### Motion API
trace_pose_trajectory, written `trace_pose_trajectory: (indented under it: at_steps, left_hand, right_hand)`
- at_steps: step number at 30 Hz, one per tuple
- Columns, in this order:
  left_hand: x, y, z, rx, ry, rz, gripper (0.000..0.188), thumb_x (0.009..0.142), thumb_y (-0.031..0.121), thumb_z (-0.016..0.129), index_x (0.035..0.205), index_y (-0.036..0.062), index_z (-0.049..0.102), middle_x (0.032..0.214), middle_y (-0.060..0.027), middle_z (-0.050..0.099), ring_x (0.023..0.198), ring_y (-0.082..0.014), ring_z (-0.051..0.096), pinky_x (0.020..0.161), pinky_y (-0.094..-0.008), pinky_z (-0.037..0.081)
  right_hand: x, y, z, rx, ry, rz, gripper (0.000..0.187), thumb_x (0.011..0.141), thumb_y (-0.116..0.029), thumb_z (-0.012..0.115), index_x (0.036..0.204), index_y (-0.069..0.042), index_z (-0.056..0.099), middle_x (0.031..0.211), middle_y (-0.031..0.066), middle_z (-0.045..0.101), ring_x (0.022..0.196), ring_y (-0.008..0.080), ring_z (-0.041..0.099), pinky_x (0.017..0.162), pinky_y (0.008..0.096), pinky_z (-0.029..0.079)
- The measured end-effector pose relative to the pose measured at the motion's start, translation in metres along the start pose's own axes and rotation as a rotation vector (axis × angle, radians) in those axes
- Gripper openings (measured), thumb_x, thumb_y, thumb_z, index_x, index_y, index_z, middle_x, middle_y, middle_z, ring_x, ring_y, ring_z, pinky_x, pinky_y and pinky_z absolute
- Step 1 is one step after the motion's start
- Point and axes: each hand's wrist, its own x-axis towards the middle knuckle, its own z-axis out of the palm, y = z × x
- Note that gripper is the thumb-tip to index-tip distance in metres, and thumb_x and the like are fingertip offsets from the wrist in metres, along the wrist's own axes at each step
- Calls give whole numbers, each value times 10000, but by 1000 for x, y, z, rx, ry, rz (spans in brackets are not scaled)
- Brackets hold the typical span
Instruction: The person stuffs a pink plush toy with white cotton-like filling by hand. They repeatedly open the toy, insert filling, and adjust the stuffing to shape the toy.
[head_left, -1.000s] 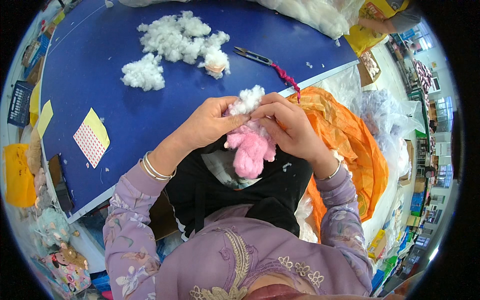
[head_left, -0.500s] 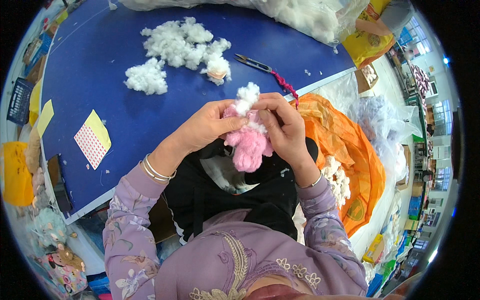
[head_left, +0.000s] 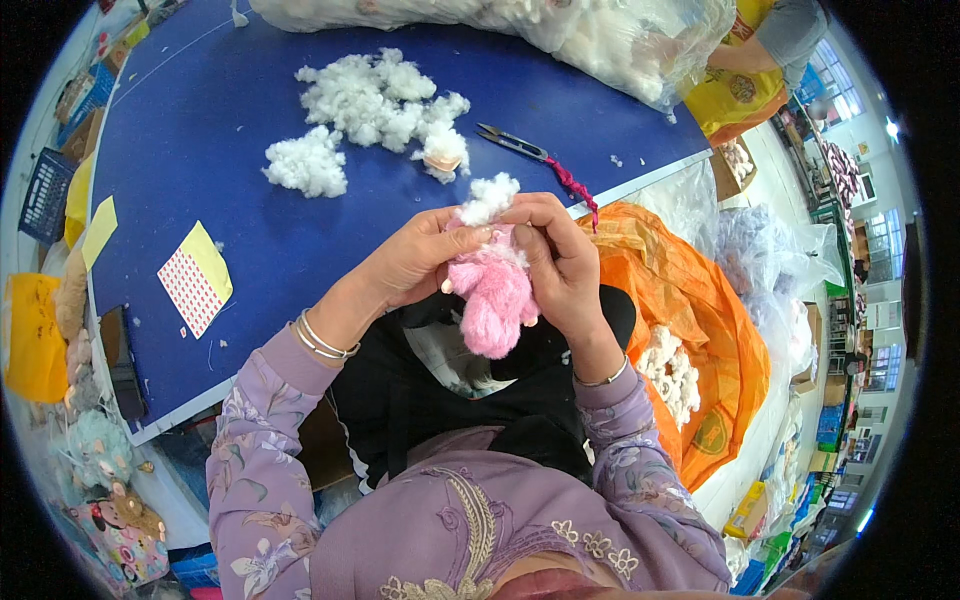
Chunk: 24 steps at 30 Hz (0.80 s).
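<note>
A small pink plush toy [head_left: 492,298] hangs between my two hands over my lap, just off the table's edge. White stuffing [head_left: 489,199] bulges from its upper end. My left hand [head_left: 425,250] grips the toy's left side, thumb across the top. On the other side my right hand [head_left: 563,250] is closed on it, thumb and fingers at the stuffed opening. Beyond my hands, a pile of loose white stuffing [head_left: 365,95] lies on the blue table [head_left: 300,240]. Thread snips [head_left: 513,142] with a pink-wrapped cord rest to the right of the pile.
A sheet of small red stickers [head_left: 195,280] lies on the table's left. A large clear bag of stuffing [head_left: 600,45] spans the far edge. At my right stands an orange sack [head_left: 725,350] holding white pieces. Another person's arm [head_left: 785,40] shows at the far right.
The tuft of stuffing at the opening sits lower and looks more compact. The toy has turned slightly in my hands, and my right hand has shifted a little left.
</note>
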Motion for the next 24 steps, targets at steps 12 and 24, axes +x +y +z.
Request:
trace_pose_trajectory:
  at_steps: [12, 24]
  left_hand:
    - [-2, -1, -3, 48, -81, 14, 328, 955, 139, 595, 1228, -27, 523, 1095, -70, 616, 960, -119, 621, 827, -274, 525]
    - [-2, -3, -2, 43, -33, 49, 317, 953, 128, 590, 1231, -19, 550, 1114, -71, 624, 988, -131, 624, 862, -294, 525]
  right_hand:
    - [-1, -2, -2, 101, -36, 175, 136, 931, 31, 526, 1047, 7, 593, 942, 60, 631, 886, 123, 592, 809, 260, 473]
    - [-1, 3, -3, 117, -49, 152, 129, 924, 29, 520, 1021, 6, 601, 980, 59, 622, 912, 131, 586, 826, 261, 463]
